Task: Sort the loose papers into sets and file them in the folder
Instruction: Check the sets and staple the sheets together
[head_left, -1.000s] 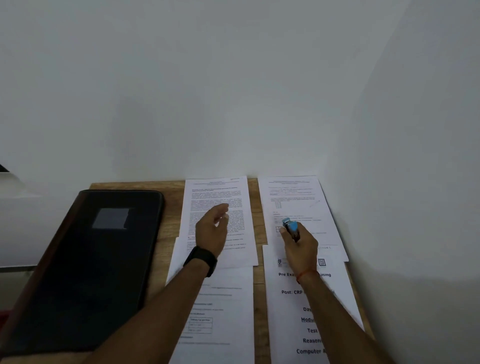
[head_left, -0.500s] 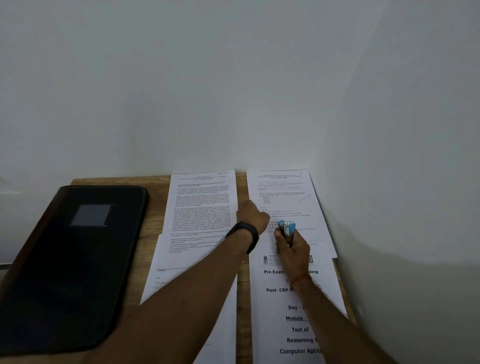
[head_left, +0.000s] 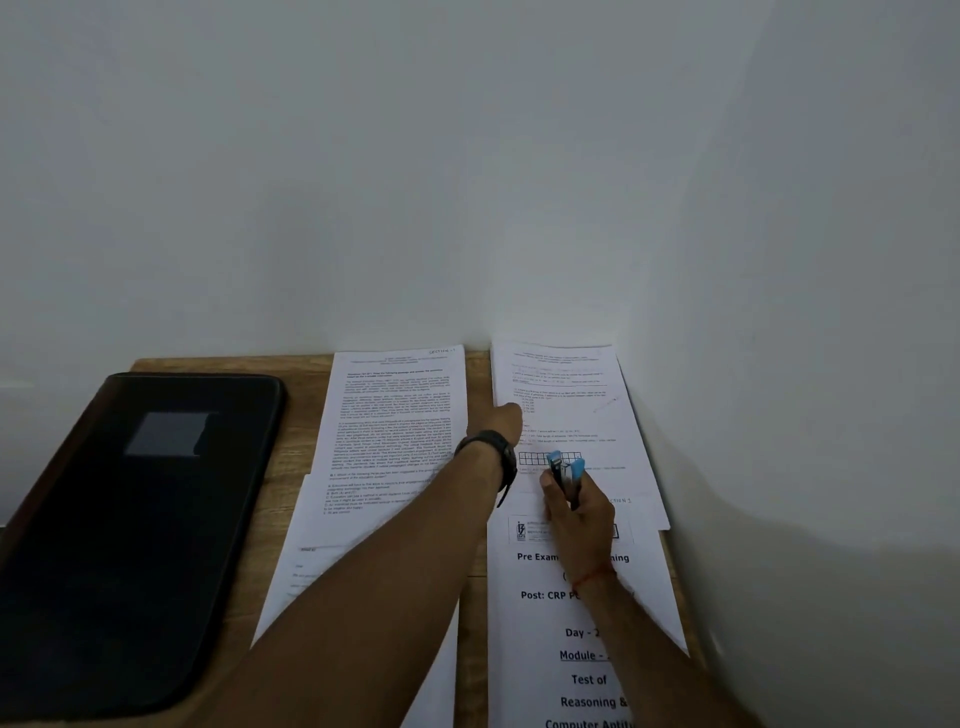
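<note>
Folder left of papers on table

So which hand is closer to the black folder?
Left. The left hand is at the left edge of the far right paper, well right of the black folder. The right hand, gripping the stapler, is even farther right.

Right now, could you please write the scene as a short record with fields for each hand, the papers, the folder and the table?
Left hand: reaches across to the left edge of the far right sheet; its fingers are hidden.
Right hand: grips a blue stapler over the same sheet.
Other papers: dense text sheet far left; title page near right; plain sheet near left.
Folder: black, closed, lying on the left.
Table: wooden, bare strips between the papers.
</note>
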